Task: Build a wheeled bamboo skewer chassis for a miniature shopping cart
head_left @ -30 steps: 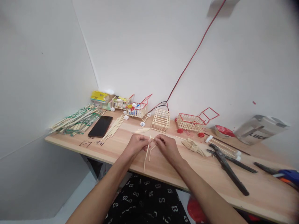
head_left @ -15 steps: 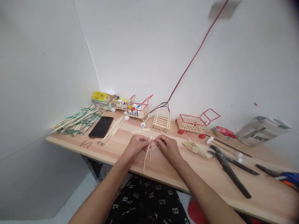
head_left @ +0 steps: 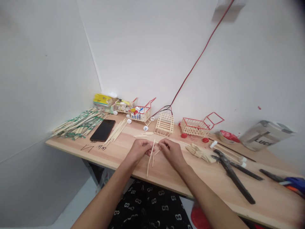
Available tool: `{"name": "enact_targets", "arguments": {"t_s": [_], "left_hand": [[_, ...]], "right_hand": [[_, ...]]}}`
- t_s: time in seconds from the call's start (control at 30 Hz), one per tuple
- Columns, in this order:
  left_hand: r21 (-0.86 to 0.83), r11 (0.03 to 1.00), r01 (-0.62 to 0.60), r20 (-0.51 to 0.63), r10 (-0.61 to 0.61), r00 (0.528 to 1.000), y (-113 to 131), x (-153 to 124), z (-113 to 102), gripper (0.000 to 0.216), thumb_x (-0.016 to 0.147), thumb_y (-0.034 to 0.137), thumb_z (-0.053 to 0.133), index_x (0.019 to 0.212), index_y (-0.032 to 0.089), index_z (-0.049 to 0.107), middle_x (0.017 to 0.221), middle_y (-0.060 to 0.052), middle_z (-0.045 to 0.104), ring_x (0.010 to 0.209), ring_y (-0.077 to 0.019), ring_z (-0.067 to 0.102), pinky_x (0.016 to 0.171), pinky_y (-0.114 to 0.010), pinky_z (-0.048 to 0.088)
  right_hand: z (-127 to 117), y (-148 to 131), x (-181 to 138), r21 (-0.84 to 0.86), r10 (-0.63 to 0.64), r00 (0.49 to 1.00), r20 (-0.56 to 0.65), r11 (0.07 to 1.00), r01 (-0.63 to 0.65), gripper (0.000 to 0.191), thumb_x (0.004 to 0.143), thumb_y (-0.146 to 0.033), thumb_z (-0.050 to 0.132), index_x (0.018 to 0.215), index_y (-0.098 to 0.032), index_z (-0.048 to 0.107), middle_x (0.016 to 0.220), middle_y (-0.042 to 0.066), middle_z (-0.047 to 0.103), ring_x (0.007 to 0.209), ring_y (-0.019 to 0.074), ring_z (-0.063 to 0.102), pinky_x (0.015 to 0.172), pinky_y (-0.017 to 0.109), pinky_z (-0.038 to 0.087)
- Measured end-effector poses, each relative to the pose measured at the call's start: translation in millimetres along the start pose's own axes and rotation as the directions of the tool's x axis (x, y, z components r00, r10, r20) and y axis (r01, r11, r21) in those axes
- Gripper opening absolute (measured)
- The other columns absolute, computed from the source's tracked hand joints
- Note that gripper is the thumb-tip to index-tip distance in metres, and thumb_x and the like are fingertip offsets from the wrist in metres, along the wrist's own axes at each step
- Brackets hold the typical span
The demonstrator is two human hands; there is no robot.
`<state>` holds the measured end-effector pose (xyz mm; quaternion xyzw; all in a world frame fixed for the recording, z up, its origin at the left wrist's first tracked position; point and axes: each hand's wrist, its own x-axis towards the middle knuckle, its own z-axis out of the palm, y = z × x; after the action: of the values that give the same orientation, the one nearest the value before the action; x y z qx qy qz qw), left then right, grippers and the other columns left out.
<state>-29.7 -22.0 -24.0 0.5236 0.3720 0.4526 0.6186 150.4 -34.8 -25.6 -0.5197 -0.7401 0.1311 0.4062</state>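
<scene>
Right at the near edge of the counter (head_left: 114,154), both hands meet over a few thin wooden sticks (head_left: 150,156). The left hand (head_left: 138,149) has its fingers closed on the upper part of one long stick, which slants down toward the near edge with its lower end resting on the wood, probably so the counter steadies it. The right hand (head_left: 172,152) is curled shut too, its fingertips pinching the same small cluster from the other side; whether it grips a separate short stick or the same one cannot be told. Holding the pieces low and close to the body looks like a way to keep fine parts from wobbling. Spare material lies within reach: loose bare sticks (head_left: 116,130) beside a black phone (head_left: 103,130) toward the left end, and a heap of wrapped sticks (head_left: 76,124) in the far left corner. Along the far edge, against the wall, stand small stick-built carts: two with white wheels (head_left: 133,113), a plain cage (head_left: 164,124) straight behind the hands, and a red-rimmed cart (head_left: 197,124) with red wheels, set back where they seem safe from the work. Black pliers (head_left: 232,175) lie toward the right end, handles toward the near edge, handy to the right hand.
</scene>
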Motion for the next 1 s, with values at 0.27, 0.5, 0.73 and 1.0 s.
{"name": "enact_targets", "arguments": {"t_s": [0.27,0.5,0.73,1.0], "left_hand": [[-0.066,0.998,-0.001,-0.006,0.000,1.000,-2,2,0,0.032,0.069,0.040,0.072,0.076,0.008,0.068,0.067,-0.005,0.064,0.057,-0.0103,0.056,0.054,-0.021,0.047],[-0.071,0.997,-0.012,-0.055,0.009,0.998,3,4,-4,0.026,0.071,0.033,0.069,0.084,0.011,0.064,0.079,-0.007,0.064,0.059,-0.0095,0.055,0.049,-0.020,0.045],[0.057,0.998,-0.042,-0.057,0.045,0.997,12,4,-13,0.024,0.073,0.033,0.068,0.076,0.009,0.067,0.071,-0.007,0.065,0.052,-0.0068,0.049,0.048,-0.018,0.040],[0.209,0.974,-0.083,-0.092,0.104,0.990,11,2,-5,0.022,0.072,0.032,0.067,0.075,0.011,0.074,0.065,-0.004,0.066,0.053,-0.0102,0.052,0.053,-0.022,0.039]], "right_hand": [[0,0,0,0.023,0.020,1.000,0.013,1.000,-0.020,0.017,0.087,-0.026,0.052,0.074,-0.019,0.061,0.067,-0.001,0.063,0.063,0.0141,0.054,0.062,0.023,0.037],[0,0,0,0.020,0.014,1.000,0.023,1.000,-0.014,0.016,0.088,-0.027,0.052,0.079,-0.020,0.064,0.072,-0.001,0.065,0.066,0.0144,0.055,0.065,0.024,0.038],[-2,-5,0,-0.009,0.006,1.000,0.018,1.000,-0.006,0.015,0.088,-0.026,0.053,0.082,-0.020,0.065,0.078,0.000,0.066,0.071,0.0151,0.057,0.067,0.025,0.038],[-3,-9,1,-0.023,-0.007,1.000,0.020,1.000,0.007,0.014,0.088,-0.026,0.052,0.081,-0.020,0.063,0.076,0.000,0.064,0.067,0.0144,0.054,0.065,0.025,0.037]]}}
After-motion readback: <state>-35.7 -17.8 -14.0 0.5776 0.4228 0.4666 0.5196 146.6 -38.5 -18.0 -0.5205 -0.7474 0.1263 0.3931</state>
